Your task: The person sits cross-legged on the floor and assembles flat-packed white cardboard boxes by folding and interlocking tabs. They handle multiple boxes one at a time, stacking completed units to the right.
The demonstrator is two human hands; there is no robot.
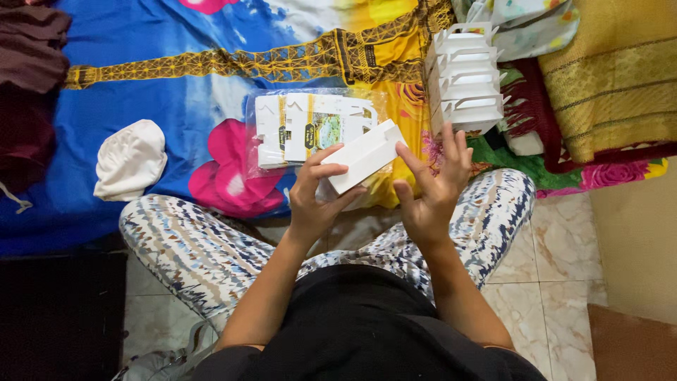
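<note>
My left hand [315, 197] grips a small white cardboard box [365, 155], folded into shape and tilted up to the right. My right hand [431, 185] is beside it with fingers spread, the fingertips touching the box's right end. Just beyond the box lies a clear plastic bag of flat unfolded box blanks [310, 127], white with yellow and dark print. A stack of several folded white boxes [465, 77] stands at the upper right.
I sit cross-legged in patterned trousers [204, 254] on a tiled floor [557, 282]. A blue and yellow flowered cloth [162, 92] lies ahead, with a white cloth item [130, 159] on it. A yellow woven mat [613, 77] is at right, dark cloth [28, 70] at left.
</note>
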